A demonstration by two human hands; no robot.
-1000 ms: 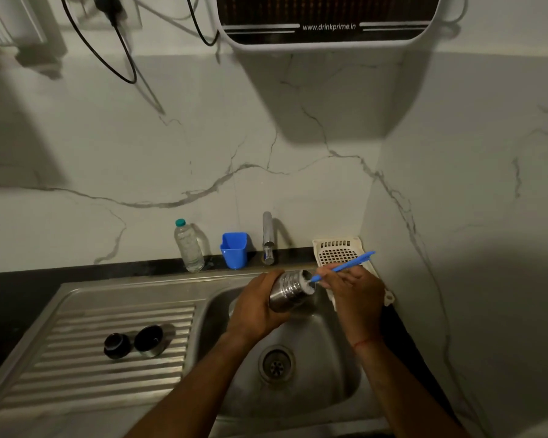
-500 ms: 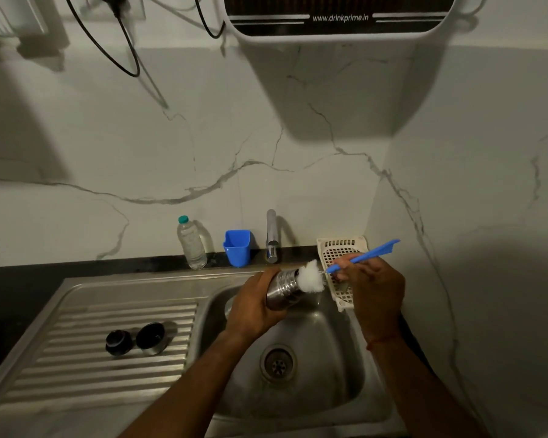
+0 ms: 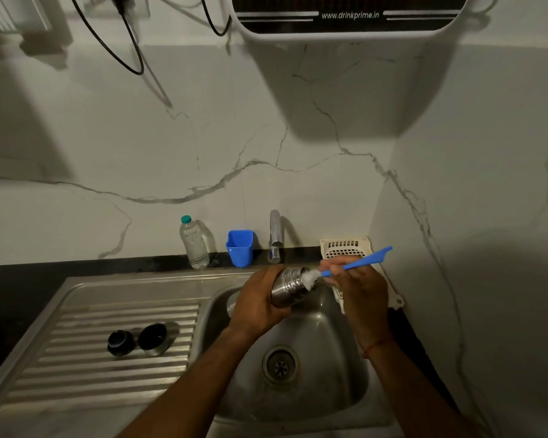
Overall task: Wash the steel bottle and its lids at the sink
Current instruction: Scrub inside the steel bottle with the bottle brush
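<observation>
My left hand (image 3: pixel 256 301) grips the steel bottle (image 3: pixel 290 286) around its body, holding it on its side over the sink basin (image 3: pixel 326 358), mouth pointing right. My right hand (image 3: pixel 356 289) holds a blue-handled bottle brush (image 3: pixel 358 262); its white bristle head sits partly in the bottle's mouth. Two lids lie on the ribbed draining board (image 3: pixel 76 361) to the left: a black cap (image 3: pixel 120 342) and a steel-sided lid (image 3: pixel 154 339) side by side.
At the back of the counter stand a clear plastic bottle (image 3: pixel 193 243), a blue cup (image 3: pixel 239 248) and the tap (image 3: pixel 275 235). A white slotted tray (image 3: pixel 345 246) leans in the right corner. A water purifier (image 3: pixel 348 14) hangs on the wall above.
The brush was deep in the bottle, then came out until its white head showed; now the head sits partly back in the mouth. The view shifted slightly.
</observation>
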